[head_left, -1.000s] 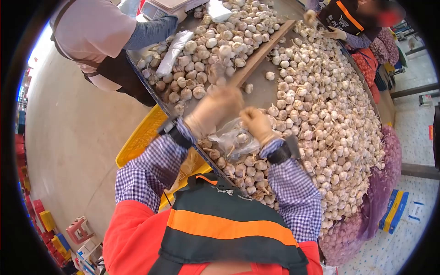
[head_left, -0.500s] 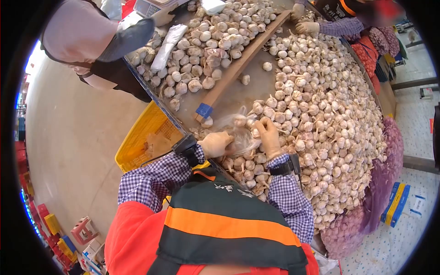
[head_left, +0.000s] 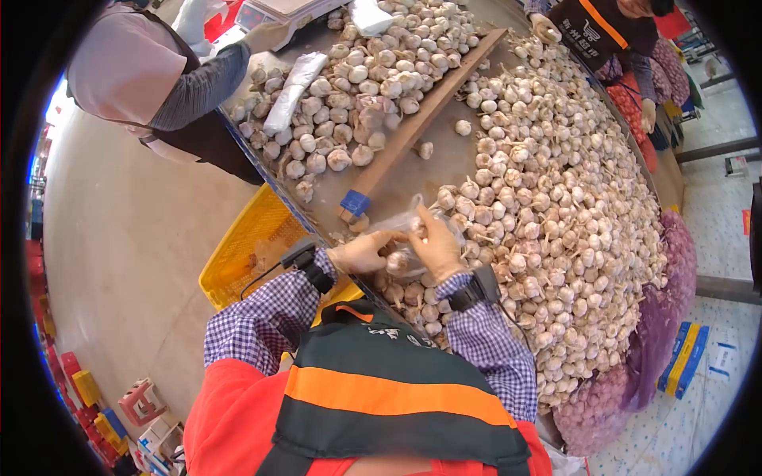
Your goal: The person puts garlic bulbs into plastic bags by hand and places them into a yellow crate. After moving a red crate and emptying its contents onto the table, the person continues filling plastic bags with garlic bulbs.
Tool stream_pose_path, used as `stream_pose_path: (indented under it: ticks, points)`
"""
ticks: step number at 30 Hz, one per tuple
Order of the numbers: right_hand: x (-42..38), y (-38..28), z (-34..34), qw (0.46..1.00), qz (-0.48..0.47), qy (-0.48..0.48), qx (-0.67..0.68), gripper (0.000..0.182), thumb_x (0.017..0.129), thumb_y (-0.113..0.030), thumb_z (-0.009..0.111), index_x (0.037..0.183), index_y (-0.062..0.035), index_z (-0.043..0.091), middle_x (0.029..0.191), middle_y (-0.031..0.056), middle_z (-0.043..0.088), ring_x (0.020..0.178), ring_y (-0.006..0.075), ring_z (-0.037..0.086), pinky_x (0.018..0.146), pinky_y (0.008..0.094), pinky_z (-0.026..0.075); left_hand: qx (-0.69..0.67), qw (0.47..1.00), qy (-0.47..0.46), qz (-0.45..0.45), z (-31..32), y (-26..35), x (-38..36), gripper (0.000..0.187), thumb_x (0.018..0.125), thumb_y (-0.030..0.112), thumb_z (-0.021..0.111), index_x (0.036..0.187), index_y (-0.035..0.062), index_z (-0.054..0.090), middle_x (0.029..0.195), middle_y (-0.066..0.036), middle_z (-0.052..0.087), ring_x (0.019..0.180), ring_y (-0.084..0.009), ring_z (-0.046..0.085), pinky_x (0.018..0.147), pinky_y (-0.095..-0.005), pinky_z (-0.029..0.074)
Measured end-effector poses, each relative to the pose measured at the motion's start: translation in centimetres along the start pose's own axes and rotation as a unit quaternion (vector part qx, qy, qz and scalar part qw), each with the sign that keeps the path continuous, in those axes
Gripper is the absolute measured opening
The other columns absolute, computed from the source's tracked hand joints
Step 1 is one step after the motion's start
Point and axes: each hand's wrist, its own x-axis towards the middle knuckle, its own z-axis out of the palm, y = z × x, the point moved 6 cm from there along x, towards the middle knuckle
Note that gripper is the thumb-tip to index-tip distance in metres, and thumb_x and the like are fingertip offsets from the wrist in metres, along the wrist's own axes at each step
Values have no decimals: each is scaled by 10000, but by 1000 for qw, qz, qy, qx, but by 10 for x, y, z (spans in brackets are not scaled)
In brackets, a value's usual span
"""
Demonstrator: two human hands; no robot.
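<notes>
My left hand (head_left: 365,252) is closed on the near left edge of a clear plastic bag (head_left: 451,230), its fingers pointing right. Inside the bag shows a garlic bulb (head_left: 397,262), just below the left fingertips. My right hand (head_left: 438,247) is at the bag's mouth, fingers bent around a pale garlic bulb (head_left: 417,228) that is partly hidden. The fingertips of both hands nearly meet. Right beside them spreads a large heap of loose garlic bulbs (head_left: 556,206) on the table.
A wooden bar (head_left: 429,115) with blue tape (head_left: 354,203) divides the table. Beyond it lie more garlic (head_left: 337,99), a white bag roll (head_left: 294,94) and a scale (head_left: 290,12). A yellow crate (head_left: 246,238) stands left. Co-workers stand at far left (head_left: 131,67) and far right (head_left: 607,36).
My right hand has moved left from the heap to the bag, close to my left hand. The co-worker at right has drawn their hands apart; the left co-worker's arm has shifted towards the scale.
</notes>
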Motion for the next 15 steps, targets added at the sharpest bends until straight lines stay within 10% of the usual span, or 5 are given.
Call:
stream_pose_path:
  ticks: [5, 8, 12, 15]
  points:
    - [-58, 44, 0, 885, 41, 17, 463, 560, 818, -40, 628, 1356, -71, 473, 1323, 182, 517, 1196, 323, 527, 1028, 346, 417, -172, 984, -33, -38, 6, -17, 3, 435, 813, -21, 579, 1245, 24, 572, 1116, -73, 634, 1057, -183, 598, 930, -291, 470]
    - [-91, 56, -17, 987, -95, 7, 129, 552, 796, 96, 597, 1324, -21, 490, 1293, 172, 543, 1193, 303, 529, 1035, 347, 412, -387, 921, -37, -15, 4, -10, 3, 469, 835, -69, 566, 1287, 52, 538, 1215, -37, 583, 1121, -156, 564, 964, -285, 453]
    - [-75, 19, -54, 975, 44, 20, 219, 452, 810, 128, 585, 1235, -19, 539, 1179, 126, 616, 1074, 231, 607, 890, 320, 519, -575, 817, -16, 27, -5, -4, 3, 523, 831, -106, 563, 1313, 83, 493, 1253, -43, 554, 1155, -170, 555, 1005, -314, 456]
    - [-17, -30, -93, 959, -30, 40, 279, 351, 930, -125, 569, 1267, -40, 512, 1145, 113, 625, 1010, 190, 625, 788, 279, 541, -587, 809, -1, 33, -4, -3, 2, 502, 825, -115, 555, 1285, 76, 497, 1251, -55, 559, 1158, -189, 560, 1004, -325, 466]
